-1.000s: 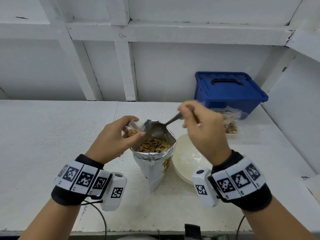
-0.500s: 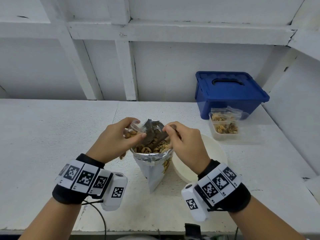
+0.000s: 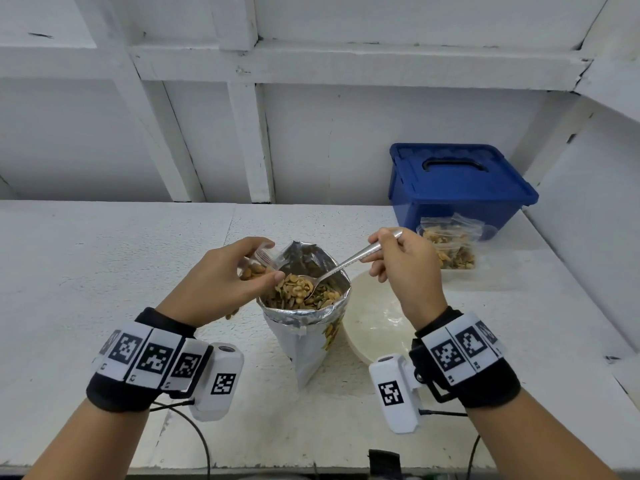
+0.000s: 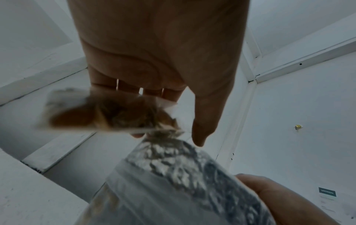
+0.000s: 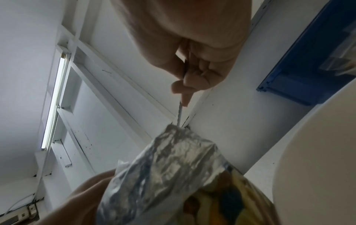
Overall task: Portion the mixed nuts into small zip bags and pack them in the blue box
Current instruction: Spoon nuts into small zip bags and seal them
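Note:
An open foil bag of mixed nuts (image 3: 304, 327) stands in the middle of the white table (image 3: 104, 271). My left hand (image 3: 221, 285) holds a small clear zip bag (image 3: 258, 263) (image 4: 100, 112), partly filled with nuts, at the foil bag's left rim. My right hand (image 3: 401, 268) (image 5: 194, 71) grips the handle of a metal spoon (image 3: 343, 266) (image 5: 180, 112). The spoon's bowl, heaped with nuts, sits over the foil bag's mouth beside the zip bag. The blue box (image 3: 457, 188), lid on, stands at the back right.
A white bowl (image 3: 374, 323) sits just right of the foil bag (image 5: 165, 172), under my right wrist. A clear tub with filled zip bags (image 3: 450, 247) stands in front of the blue box (image 5: 308, 65). White walls close in the back and right.
My right hand dipped the spoon into the foil bag, then lifted up and to the right; the spoon now carries a heap of nuts. My left hand stayed put with the zip bag.

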Tool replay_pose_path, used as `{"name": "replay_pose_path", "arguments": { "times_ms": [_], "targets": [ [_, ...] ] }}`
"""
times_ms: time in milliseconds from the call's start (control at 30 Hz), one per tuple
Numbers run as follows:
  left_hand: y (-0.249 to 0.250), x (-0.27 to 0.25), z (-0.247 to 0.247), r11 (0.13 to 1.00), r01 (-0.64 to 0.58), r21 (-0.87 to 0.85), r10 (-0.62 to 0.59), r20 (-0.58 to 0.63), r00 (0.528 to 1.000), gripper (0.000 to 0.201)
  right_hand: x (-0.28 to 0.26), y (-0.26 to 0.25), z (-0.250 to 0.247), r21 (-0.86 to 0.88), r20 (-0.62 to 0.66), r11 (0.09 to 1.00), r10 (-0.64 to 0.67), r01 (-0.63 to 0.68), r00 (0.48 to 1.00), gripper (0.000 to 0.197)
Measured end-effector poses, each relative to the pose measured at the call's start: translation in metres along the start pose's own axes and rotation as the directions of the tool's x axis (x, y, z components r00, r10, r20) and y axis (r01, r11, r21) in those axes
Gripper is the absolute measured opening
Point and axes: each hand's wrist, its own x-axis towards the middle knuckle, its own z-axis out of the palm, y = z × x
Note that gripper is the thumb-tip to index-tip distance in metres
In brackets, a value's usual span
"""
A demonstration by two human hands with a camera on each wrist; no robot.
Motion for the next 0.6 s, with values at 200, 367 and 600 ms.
{"name": "replay_pose_path", "arguments": {
  "times_ms": [200, 367, 600],
  "targets": [
    [0.004, 0.0, -0.006, 0.992, -0.048, 0.119, 0.046, 0.02, 0.999, 0.053, 0.008, -0.006, -0.014, 0.033, -0.08, 0.999, -0.032, 0.035, 0.996, 0.027],
    [0.001, 0.003, -0.007, 0.976, -0.104, 0.19, 0.093, 0.067, 0.993, 0.087, 0.014, -0.013, -0.024, 0.06, -0.124, 0.996, -0.058, 0.065, 0.991, 0.026],
    [0.01, 0.006, -0.002, 0.965, -0.176, 0.196, 0.165, 0.069, 0.984, 0.09, 0.015, -0.024, -0.015, 0.122, -0.104, 0.989, -0.07, 0.083, 0.992, 0.027]
  ]
}}
